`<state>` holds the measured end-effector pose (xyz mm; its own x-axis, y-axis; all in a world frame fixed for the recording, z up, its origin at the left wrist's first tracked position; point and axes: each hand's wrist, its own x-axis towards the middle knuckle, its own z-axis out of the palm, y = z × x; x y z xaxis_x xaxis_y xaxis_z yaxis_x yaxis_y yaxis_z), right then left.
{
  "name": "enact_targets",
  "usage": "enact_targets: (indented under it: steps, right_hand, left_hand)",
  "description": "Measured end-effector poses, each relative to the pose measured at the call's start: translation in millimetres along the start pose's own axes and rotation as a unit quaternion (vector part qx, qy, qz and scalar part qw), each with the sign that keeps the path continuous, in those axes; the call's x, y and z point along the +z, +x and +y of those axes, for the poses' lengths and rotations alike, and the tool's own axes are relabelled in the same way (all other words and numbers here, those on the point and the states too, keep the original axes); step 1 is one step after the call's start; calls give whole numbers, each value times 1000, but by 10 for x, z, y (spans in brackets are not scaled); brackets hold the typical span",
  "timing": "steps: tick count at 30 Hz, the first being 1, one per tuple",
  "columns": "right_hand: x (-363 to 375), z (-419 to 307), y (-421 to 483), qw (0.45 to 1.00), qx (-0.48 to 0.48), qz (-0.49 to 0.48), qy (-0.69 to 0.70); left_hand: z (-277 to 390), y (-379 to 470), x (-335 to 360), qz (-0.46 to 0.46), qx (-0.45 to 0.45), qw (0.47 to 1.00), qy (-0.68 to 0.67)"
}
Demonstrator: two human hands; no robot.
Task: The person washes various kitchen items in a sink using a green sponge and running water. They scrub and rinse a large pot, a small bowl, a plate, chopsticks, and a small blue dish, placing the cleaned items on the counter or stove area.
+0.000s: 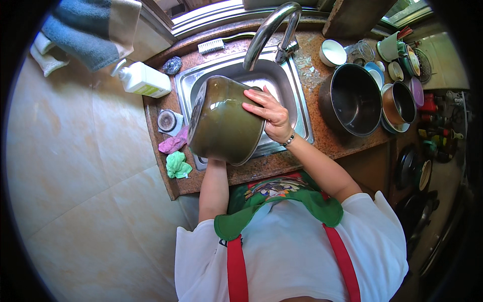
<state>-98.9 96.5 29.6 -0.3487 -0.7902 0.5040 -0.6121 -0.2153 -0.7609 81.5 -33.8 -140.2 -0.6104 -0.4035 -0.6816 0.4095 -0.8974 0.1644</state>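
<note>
An olive-brown cooking pot [226,120] is held tipped on its side over the stainless steel sink [303,113], its base facing left. My right hand [269,113] lies with spread, wet fingers on the pot's outer wall near the rim; a bead bracelet circles that wrist. My left hand [217,159] is almost wholly hidden below and behind the pot, at its near side, so its fingers do not show. Above the basin arches the chrome faucet [260,32]; whether water runs cannot be told.
Left of the sink are a white pump bottle [147,80], pink [173,144] and green cloths [177,165], and a scouring pad [172,65]. Behind lies a scrub brush [211,46]. A large dark pot [354,100], a white bowl [333,53] and a small copper-coloured pot [394,104] stand on the right.
</note>
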Motion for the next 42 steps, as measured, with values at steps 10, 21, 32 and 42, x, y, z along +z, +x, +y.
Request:
enact_targets:
  steps: [10, 21, 32, 42]
  right_hand:
    - [98, -148, -188, 783, 438, 202, 394]
    - [441, -147, -186, 722, 522, 163, 423]
    - [5, -382, -182, 790, 447, 90, 410]
    - [-90, 167, -336, 667, 498, 18, 554]
  left_hand:
    - [9, 47, -15, 17, 2, 997, 69]
    - [-76, 58, 131, 46, 62, 977, 198]
    - [-206, -67, 303, 95, 176, 924, 326]
    - [-201, -329, 258, 138, 265, 877, 376]
